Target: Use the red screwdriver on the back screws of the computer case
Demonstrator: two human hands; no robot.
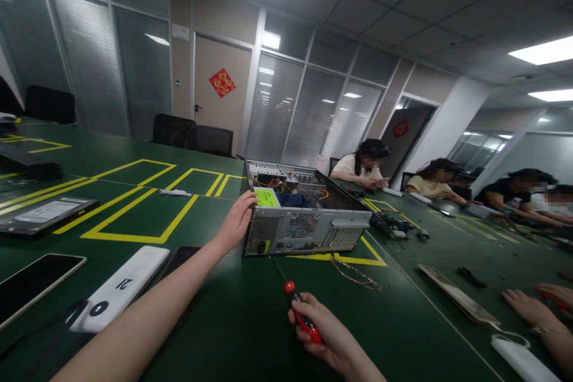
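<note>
While a screwdriver (293,296) is gripped by the right hand (329,328) at lower centre, the computer case (311,230), mid-frame, is touched by the unclenched fingers of the left hand (237,219). The green table (215,316) is marked with yellow lines (125,239) and backed by glass partitions (282,107) and a door (212,119).

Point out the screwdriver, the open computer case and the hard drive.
Screwdriver (293,294): head view, handle near the shaft.
Computer case (310,231): head view, panel facing the camera.
Hard drive (47,212): head view, label on its top.
</note>
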